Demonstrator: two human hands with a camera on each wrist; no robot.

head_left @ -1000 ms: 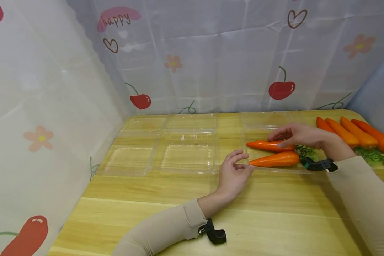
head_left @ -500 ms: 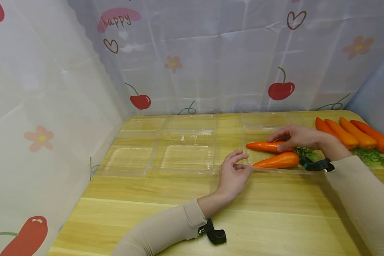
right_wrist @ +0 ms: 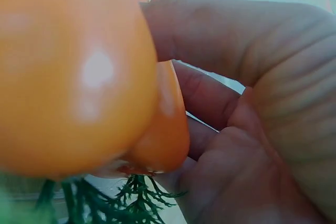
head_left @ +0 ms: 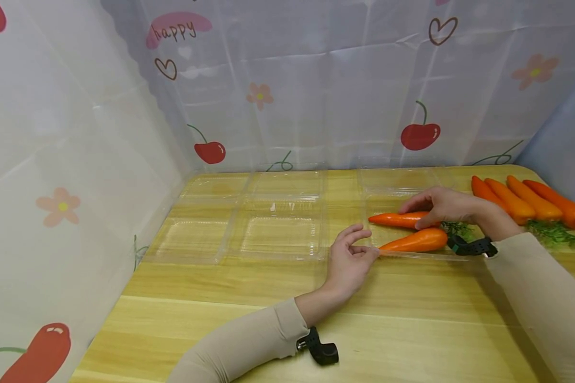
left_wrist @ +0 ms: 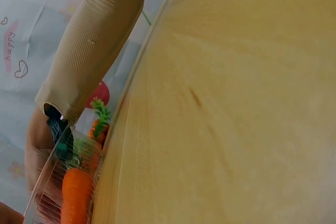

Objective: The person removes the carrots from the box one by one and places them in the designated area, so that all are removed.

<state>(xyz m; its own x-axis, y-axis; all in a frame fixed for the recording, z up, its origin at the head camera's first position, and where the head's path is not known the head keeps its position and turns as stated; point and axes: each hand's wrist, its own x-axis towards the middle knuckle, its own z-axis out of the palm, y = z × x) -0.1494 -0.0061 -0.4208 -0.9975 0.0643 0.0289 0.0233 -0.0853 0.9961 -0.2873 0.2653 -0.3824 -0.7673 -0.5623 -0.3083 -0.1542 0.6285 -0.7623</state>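
Note:
In the head view, a clear plastic container (head_left: 426, 256) at the right holds two glossy orange carrots with green tops. My left hand (head_left: 350, 266) pinches its near left corner between thumb and index finger, the other fingers spread. My right hand (head_left: 452, 206) reaches in from the right, thumb and fingers around the thick end of the rear carrot (head_left: 395, 219). The front carrot (head_left: 417, 241) lies along the near wall, its tip beside my left fingertips. Up close in the right wrist view, the gripped carrot (right_wrist: 169, 135) sits behind the front carrot (right_wrist: 68, 72).
Several carrots (head_left: 536, 205) with leafy tops lie side by side at the table's right back. Clear containers (head_left: 280, 255) stand in rows on the left. Another clear container (head_left: 397, 178) stands behind the one with carrots. A printed curtain (head_left: 316, 106) rises along the back edge.
The front carrot's narrow tip has shifted slightly down and right, and now shows less beside my left fingers. Both hands stay almost where they were.

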